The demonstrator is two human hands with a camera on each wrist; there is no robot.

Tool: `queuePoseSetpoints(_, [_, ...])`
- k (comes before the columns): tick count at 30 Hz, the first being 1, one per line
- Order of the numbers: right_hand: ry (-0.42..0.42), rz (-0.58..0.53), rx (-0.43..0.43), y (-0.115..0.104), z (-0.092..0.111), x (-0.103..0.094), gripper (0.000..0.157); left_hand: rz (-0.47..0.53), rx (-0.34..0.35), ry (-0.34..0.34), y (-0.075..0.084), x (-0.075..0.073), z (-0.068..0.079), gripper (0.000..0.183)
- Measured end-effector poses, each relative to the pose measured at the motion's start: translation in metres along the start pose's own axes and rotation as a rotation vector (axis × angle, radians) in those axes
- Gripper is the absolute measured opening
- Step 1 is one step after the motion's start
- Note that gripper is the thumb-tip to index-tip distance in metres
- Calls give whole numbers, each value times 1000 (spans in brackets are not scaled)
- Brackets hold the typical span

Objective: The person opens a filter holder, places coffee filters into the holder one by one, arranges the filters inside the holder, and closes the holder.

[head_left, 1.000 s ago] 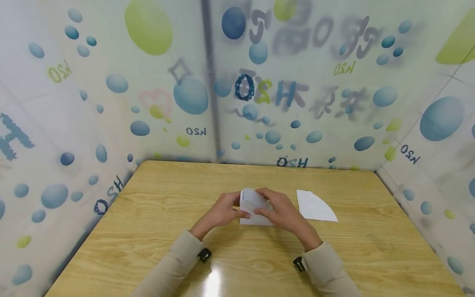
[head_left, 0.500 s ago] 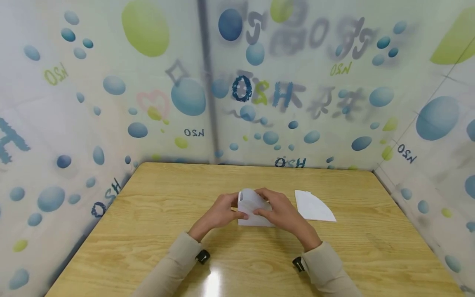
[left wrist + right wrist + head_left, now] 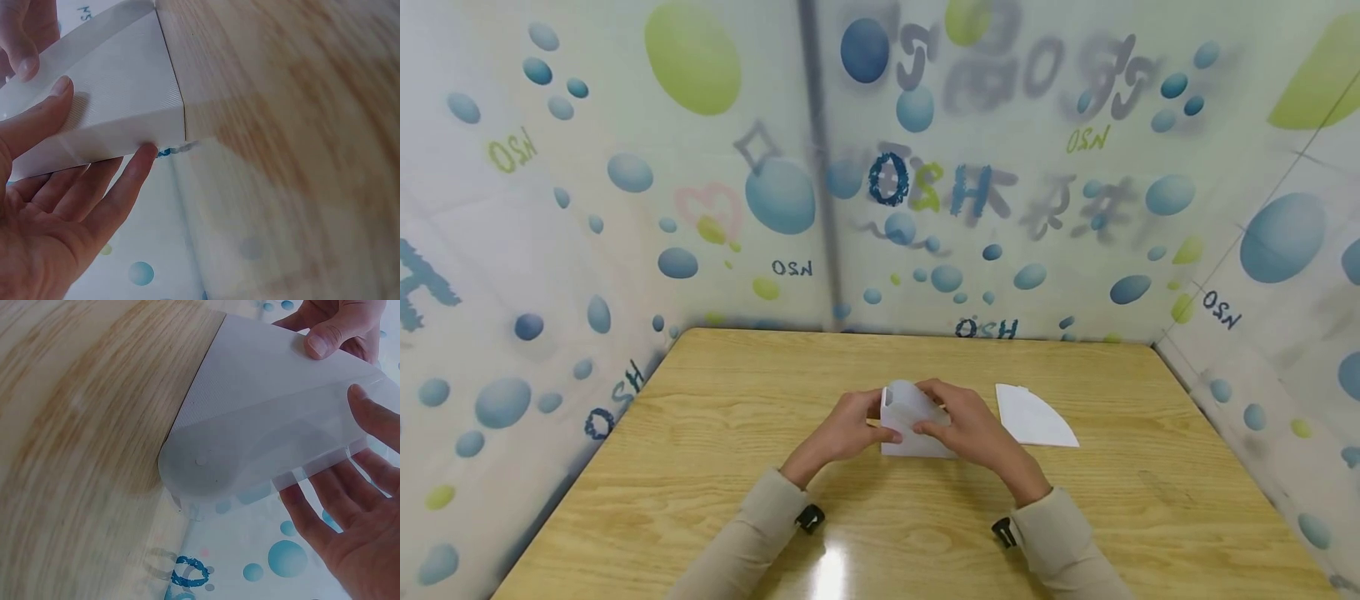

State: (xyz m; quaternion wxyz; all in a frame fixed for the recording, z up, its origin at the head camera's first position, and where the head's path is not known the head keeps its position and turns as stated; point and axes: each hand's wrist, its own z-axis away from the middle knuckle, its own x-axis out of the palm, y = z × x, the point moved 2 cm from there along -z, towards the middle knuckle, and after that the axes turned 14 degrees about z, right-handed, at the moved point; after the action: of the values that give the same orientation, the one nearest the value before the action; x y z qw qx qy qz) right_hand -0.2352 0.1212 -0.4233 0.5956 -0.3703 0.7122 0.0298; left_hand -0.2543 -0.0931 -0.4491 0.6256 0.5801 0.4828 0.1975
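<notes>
1. Mirror-reversed lettering "H2O" [image 3: 929, 183] spans the patterned back wall [image 3: 1030, 146] in blue and green, above a smaller reversed "H2O" [image 3: 987, 328].
2. Dark-blue "N2O" [image 3: 792, 267] and green "N2O" [image 3: 1087, 139], both reversed, share that wall.
3. The left wall [image 3: 456, 200] carries a large blue "H" [image 3: 426, 287], plus reversed "H2O" and "N2O".
4. Reversed "N2O" marks the right wall [image 3: 1318, 358].
5. Blurred grey lettering [image 3: 992, 79] is largely illegible.

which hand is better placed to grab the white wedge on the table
Likely the right hand: the white wedge lies just to its right, with the left hand farther off. Both hold the white case, so the right must let go.
</notes>
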Motion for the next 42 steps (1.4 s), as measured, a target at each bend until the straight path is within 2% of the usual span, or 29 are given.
queuePoseSetpoints(30, [-19, -28, 15, 1, 1, -5, 48, -30, -16, 16, 0, 1, -1, 48])
queuePoseSetpoints(42, [-36, -61, 36, 4, 1, -7, 48, -16, 3, 15, 3, 1, 0, 42])
